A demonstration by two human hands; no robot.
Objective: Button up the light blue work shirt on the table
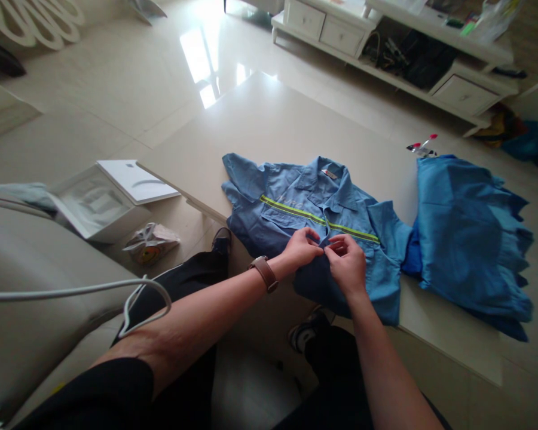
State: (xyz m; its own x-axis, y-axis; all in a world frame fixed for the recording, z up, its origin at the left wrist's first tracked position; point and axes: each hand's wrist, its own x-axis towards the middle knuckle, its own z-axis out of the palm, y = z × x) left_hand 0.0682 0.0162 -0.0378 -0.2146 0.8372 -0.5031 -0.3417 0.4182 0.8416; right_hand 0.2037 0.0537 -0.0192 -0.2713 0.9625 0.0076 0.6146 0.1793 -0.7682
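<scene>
A blue work shirt (287, 218) with a yellow-green stripe across the chest lies front up, its collar away from me and its lower part hanging over the table's near edge. My left hand (301, 248), with a brown-strapped watch on the wrist, pinches the front opening just below the stripe. Close beside it, my right hand (347, 263) pinches the other side of the same opening. The fingertips of both hands nearly meet there. Any button between them is too small to make out.
Folded blue garments (466, 227) are piled on the table (269, 119) at the right, near a small packet with red tips (424, 145). An open white box (103, 203) and a plastic-wrapped bundle (151, 242) sit at the left. A white cable (72, 294) crosses by my left arm.
</scene>
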